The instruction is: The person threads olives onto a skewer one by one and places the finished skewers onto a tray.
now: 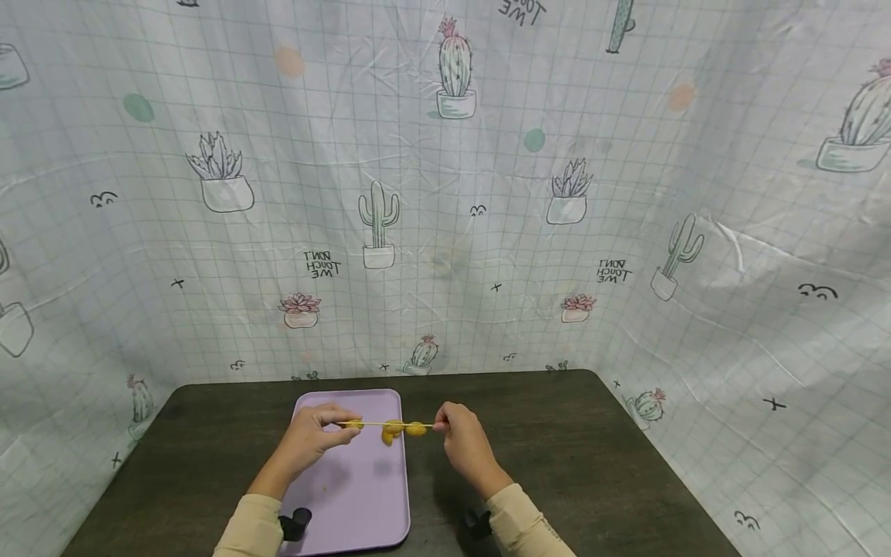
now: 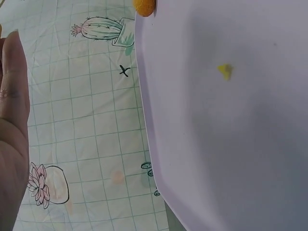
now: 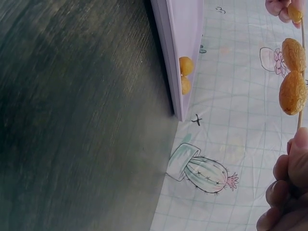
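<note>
A thin wooden skewer (image 1: 373,424) spans level between the two hands above the tray. My right hand (image 1: 465,449) pinches its right end, with thumb and curled fingers showing in the right wrist view. Two wrinkled golden-yellow balls (image 3: 292,93) sit side by side on the skewer, nearer the right hand. At the other end, my left hand (image 1: 313,441) pinches another yellow ball (image 1: 355,424) between thumb and fingers, the skewer passing through to its tip. Only part of the left hand (image 2: 13,101) enters the left wrist view.
A lavender tray (image 1: 355,503) lies on the dark wooden table (image 1: 557,464). Two loose yellow balls (image 3: 186,66) rest in its far right corner. A small yellow scrap (image 2: 225,71) lies on its floor. A cactus-print curtain (image 1: 418,232) surrounds the table's back and sides.
</note>
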A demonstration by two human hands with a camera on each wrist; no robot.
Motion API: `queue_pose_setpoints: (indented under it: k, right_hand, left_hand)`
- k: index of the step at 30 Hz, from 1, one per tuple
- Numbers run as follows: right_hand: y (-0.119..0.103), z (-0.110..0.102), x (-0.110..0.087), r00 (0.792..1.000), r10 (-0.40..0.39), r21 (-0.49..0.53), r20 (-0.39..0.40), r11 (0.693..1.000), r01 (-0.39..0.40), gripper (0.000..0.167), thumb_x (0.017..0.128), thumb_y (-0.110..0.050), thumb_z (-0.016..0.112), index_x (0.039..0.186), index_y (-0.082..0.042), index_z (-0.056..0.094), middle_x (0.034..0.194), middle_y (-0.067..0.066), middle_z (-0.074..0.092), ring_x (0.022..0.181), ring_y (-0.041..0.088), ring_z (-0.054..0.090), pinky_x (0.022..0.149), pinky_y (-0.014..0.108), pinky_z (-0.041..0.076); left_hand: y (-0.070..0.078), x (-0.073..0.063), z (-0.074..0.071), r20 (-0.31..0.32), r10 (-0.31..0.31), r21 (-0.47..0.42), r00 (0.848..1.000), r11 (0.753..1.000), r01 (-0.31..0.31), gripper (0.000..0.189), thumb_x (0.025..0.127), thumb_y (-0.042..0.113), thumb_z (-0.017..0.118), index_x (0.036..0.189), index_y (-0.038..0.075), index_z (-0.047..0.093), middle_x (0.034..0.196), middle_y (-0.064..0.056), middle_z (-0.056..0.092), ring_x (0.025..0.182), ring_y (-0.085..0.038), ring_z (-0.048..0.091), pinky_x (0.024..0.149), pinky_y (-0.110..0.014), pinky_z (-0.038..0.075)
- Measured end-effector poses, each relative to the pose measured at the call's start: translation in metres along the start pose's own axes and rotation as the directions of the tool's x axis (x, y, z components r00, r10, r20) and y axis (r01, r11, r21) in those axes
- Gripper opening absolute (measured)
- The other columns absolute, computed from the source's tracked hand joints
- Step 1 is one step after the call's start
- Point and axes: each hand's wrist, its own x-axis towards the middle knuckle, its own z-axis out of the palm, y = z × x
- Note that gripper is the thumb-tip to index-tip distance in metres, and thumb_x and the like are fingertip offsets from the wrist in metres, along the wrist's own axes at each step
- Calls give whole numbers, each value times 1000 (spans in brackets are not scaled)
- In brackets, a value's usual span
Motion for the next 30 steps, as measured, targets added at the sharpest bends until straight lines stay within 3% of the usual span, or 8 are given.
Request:
queue_pose_setpoints:
  k: [6,12,20,30]
  right_hand:
    - [-2,-1,-2,1000,1,14,8,1000,-1,20,89,-2,74,81,-12,59,77,-3,56,71,11,52,64,30,49]
    - [-3,-1,-2,1000,-3,26,3,1000,3,21,89,-1,74,80,-12,59,77,-3,57,70,10,53,64,30,50]
    - [-4,-2,-1,999,-31,25,-13,999,31,22,88,-1,75,80,-12,59,76,-3,57,70,10,53,64,30,50]
    - [-4,-3,-2,999,-32,17,-1,999,32,22,87,0,75,80,-12,59,76,-3,58,70,10,53,63,29,50]
  left_hand:
    - [-1,0,2,36,-12,-58,999,998,14,23,88,12,80,108,0,77,106,-17,69,81,-22,71,72,-29,58]
    - [-2,2,4,44,6,-62,999,998,-3,22,88,11,80,108,2,78,103,-14,70,81,-23,71,72,-29,58]
    - [1,4,6,32,2,-57,999,998,0,21,87,9,80,107,2,78,103,-13,70,78,-20,71,70,-28,58]
    - [1,6,10,52,-17,-31,998,999,19,20,87,11,81,106,4,79,103,-12,70,88,-16,69,73,-27,58]
